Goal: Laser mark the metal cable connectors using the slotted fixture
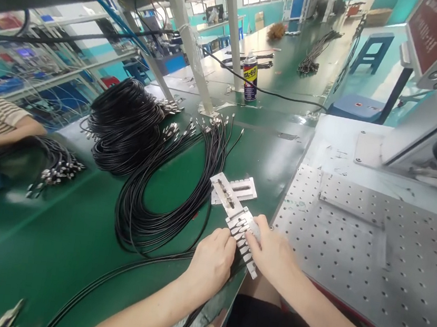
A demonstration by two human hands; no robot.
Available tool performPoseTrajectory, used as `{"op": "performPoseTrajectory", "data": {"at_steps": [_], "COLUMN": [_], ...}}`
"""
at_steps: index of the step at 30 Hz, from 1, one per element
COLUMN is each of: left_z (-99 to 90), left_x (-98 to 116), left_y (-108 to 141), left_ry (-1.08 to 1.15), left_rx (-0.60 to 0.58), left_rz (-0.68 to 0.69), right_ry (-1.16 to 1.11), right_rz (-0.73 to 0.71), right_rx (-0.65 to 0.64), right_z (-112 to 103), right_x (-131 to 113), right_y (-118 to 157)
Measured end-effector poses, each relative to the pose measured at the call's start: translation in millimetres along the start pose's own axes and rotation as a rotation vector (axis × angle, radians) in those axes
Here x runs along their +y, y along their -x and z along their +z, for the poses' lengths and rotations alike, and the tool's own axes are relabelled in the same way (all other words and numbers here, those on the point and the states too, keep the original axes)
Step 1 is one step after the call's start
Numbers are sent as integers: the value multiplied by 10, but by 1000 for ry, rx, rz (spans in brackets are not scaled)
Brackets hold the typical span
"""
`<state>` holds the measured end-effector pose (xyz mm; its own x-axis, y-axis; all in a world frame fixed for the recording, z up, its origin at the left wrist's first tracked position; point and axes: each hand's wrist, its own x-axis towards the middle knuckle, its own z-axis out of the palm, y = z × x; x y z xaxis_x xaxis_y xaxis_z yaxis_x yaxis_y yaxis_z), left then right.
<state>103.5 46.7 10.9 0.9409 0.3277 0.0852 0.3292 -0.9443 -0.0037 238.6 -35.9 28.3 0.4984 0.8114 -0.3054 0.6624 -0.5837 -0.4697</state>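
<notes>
My right hand (272, 247) grips a slotted metal fixture (247, 245), thumb on top and fingers along its right side. Small silver connectors (242, 225) sit in the upper slots of the fixture. At the fixture's left edge my left hand (213, 258) is closed on black cables (175, 257), which run out to the left; its fingertips are hidden. The fixture's flat upper end (226, 193) overlaps a second metal plate (245, 189) with a long slot, lying on the green table (72, 251).
A big bundle of black cables (167, 221) and a coiled stack (122, 125) lie left of the hands. To the right is a perforated metal plate (336, 241) beneath a machine. A spray can (250, 77) stands behind. At left, a person's arm (19, 131) rests near more cables.
</notes>
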Motion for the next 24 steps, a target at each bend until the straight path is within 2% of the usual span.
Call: {"op": "performPoseTrajectory", "data": {"at_steps": [7,13,17,21,24], "left_z": [-15,-13,-98,-241,-244], "left_x": [-1,3,2,68,152], "left_y": [-5,-38,-89,-81,-9], "left_ry": [14,-28,-73,-73,19], "left_rx": [9,7,-32,74,142], "left_rz": [1,16,36,62,133], "right_ry": [45,-172,-233,-212,-204], "right_rz": [-4,-5,45,27,-16], "right_rx": [-40,-22,-29,22,7], "right_z": [-12,-24,-3,7,-41], "right_x": [7,92,122,115,136], "right_y": [-16,-78,-127,-138,-131]}}
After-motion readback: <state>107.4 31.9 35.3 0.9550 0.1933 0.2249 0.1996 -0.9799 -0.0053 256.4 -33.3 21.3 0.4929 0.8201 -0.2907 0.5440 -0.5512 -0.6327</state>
